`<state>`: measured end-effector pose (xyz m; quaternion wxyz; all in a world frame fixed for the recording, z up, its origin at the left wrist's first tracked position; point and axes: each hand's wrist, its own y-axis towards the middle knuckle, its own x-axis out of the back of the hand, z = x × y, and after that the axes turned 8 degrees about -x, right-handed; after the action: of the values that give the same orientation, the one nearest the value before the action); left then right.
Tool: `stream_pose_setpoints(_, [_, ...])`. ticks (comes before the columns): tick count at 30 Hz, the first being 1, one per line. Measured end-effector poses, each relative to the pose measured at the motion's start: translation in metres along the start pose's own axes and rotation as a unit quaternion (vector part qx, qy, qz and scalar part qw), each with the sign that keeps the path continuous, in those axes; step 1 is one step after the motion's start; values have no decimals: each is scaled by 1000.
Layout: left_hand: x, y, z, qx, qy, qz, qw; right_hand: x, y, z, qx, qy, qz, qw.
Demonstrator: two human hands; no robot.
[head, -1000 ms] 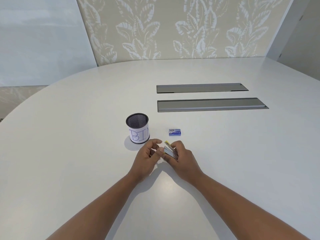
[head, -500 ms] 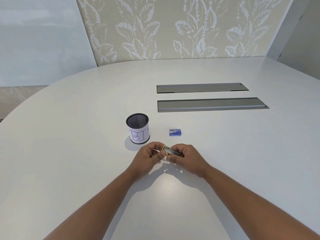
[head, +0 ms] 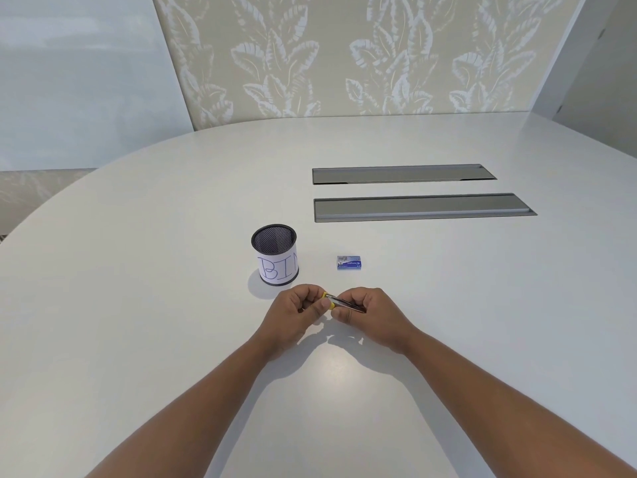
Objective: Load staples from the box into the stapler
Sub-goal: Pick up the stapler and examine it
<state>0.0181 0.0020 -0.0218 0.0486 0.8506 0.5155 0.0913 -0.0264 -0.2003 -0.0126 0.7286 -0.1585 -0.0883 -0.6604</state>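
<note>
Holding the stapler (head: 339, 301) just above the table (head: 172, 305) between both hands, I have it lying roughly level and slanting from my left down toward my right, so each end has its own support. My left hand (head: 296, 313) curls round the yellow end, thumb and fingers pinching it; I judge that end is where the magazine opens or the pusher slides, which is why I want fine control there. My right hand (head: 372, 315) wraps the metal body, thumb underneath and fingers over the top, steadying it so whatever the left hand pulls or pushes has something to work against. Whether the magazine is open yet I cannot tell, since my fingers cover most of it. The box of staples (head: 349, 262) sits on the table just beyond my hands, a little to the right, untouched and apparently closed, near enough that either hand can reach it once the stapler is ready. So I judge the task is at an early stage: opening first, staples after. The mesh cup (head: 274, 255) with the paper label reading BIN stands beyond my left hand, beside the box but apart from it, and plays no part yet.
</note>
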Motion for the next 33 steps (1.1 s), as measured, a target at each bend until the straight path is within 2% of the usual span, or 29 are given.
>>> stream_pose_setpoints(11, [-4, 1, 0, -16, 13, -51, 998, 1, 2, 21, -96, 121, 83, 984])
stream_pose_setpoints(16, [-10, -3, 2, -29, 111, -53, 992, -3, 9, 26, -128, 210, 25, 969])
stream_pose_setpoints(25, [-15, -2, 3, -34, 177, -37, 983, -12, 8, 25, -113, 301, 13, 947])
stream_pose_setpoints(33, [-15, -4, 0, -41, 206, -31, 977, -11, 5, 22, -93, 319, 49, 942])
